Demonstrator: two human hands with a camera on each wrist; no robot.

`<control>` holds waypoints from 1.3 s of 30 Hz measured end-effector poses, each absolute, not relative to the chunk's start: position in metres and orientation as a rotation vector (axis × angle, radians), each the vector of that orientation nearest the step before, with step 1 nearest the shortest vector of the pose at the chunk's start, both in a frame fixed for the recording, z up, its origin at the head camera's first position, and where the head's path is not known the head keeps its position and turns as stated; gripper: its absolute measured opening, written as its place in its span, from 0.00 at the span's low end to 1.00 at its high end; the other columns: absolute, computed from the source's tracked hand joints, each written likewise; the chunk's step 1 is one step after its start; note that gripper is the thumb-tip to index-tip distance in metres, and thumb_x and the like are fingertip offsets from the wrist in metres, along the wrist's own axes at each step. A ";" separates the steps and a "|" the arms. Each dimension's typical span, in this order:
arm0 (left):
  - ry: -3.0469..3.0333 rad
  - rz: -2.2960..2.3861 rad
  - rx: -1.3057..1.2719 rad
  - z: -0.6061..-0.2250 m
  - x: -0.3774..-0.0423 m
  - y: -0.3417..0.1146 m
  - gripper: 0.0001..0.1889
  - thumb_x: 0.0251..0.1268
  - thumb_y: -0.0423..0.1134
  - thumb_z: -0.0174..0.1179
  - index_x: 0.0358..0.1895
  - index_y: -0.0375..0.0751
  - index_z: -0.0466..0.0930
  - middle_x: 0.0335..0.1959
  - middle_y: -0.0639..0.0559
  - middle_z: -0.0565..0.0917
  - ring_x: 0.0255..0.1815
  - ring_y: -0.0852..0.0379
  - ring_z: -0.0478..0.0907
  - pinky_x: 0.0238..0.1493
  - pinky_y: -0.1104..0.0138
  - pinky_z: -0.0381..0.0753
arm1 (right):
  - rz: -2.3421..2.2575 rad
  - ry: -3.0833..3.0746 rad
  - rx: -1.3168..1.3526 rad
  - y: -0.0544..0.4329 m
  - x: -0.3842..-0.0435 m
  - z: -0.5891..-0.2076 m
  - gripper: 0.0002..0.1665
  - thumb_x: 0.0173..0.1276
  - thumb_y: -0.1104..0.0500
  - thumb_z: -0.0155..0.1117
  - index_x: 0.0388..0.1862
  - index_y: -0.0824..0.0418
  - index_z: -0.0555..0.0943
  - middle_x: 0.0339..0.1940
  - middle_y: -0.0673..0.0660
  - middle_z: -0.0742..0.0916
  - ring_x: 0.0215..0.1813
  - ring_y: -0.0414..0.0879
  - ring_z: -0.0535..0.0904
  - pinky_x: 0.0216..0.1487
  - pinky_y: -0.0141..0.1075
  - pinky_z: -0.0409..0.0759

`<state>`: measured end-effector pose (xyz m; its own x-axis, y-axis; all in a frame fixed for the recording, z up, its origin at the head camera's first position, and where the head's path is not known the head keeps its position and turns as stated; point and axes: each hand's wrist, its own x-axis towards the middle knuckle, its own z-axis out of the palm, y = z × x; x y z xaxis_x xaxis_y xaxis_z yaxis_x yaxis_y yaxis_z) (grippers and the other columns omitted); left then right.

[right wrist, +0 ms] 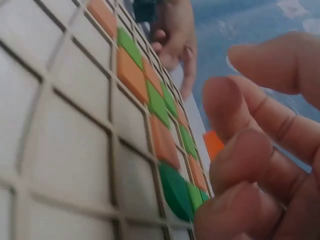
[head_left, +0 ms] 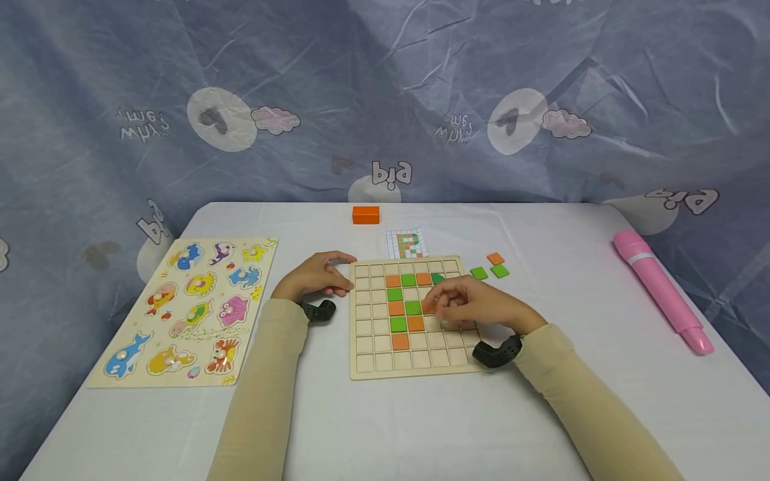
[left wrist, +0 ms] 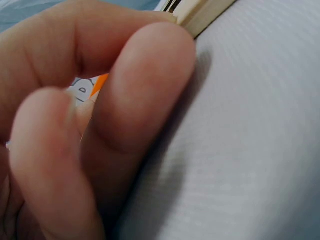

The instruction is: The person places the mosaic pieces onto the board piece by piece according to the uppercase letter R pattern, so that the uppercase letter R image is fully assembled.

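Note:
A wooden grid board (head_left: 353, 334) lies flat on the table, with orange and green square tiles set in its cells. My left hand (head_left: 319, 275) is at the board's left edge, fingertips touching it near the far corner; the left wrist view has the board's edge (left wrist: 205, 19) by those fingertips. Over the board's middle hovers my right hand (head_left: 481, 304), fingers loosely bent. In the right wrist view, those fingers (right wrist: 240, 160) hold nothing and stand apart from the tiles. Close to them are an orange tile (right wrist: 165, 142) and a dark green rounded piece (right wrist: 175, 192), both in cells.
Right of the board lie loose green tiles (head_left: 500, 270) and an orange tile (head_left: 496, 258). Behind it are a pattern card (head_left: 392, 248) and an orange block (head_left: 365, 215). A sea-animal puzzle (head_left: 162, 321) lies left; a pink stick-shaped object (head_left: 664, 294) lies far right.

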<state>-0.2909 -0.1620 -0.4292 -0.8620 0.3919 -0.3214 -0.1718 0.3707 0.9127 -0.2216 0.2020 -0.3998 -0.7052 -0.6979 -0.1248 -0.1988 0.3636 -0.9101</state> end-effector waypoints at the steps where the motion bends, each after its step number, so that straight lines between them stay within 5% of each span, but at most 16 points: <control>1: 2.140 1.513 0.190 -0.429 -0.290 -0.162 0.39 0.64 0.27 0.74 0.79 0.40 0.72 0.26 0.50 0.86 0.22 0.64 0.83 0.22 0.77 0.74 | -1.344 2.129 -0.764 0.206 -0.223 -0.399 0.16 0.76 0.67 0.68 0.58 0.74 0.82 0.36 0.54 0.86 0.27 0.39 0.72 0.30 0.30 0.73; 7: 2.145 1.508 0.185 -0.429 -0.290 -0.161 0.39 0.64 0.27 0.74 0.79 0.40 0.72 0.26 0.50 0.86 0.21 0.64 0.83 0.22 0.77 0.74 | -1.451 2.237 -0.665 0.235 -0.235 -0.401 0.19 0.77 0.68 0.66 0.62 0.77 0.79 0.37 0.60 0.87 0.27 0.41 0.72 0.31 0.33 0.73; 21: 2.146 1.512 0.192 -0.428 -0.290 -0.160 0.39 0.64 0.26 0.74 0.78 0.40 0.72 0.26 0.50 0.86 0.22 0.64 0.83 0.22 0.77 0.74 | -1.557 2.437 -0.346 0.287 -0.247 -0.413 0.24 0.80 0.61 0.68 0.69 0.71 0.78 0.36 0.49 0.87 0.30 0.42 0.74 0.33 0.33 0.75; 39: 2.146 1.507 0.197 -0.427 -0.289 -0.162 0.38 0.64 0.27 0.74 0.79 0.39 0.72 0.26 0.50 0.86 0.21 0.64 0.83 0.22 0.77 0.74 | -1.607 2.475 -0.278 0.296 -0.253 -0.429 0.24 0.78 0.65 0.67 0.68 0.74 0.77 0.28 0.48 0.82 0.25 0.39 0.71 0.28 0.30 0.74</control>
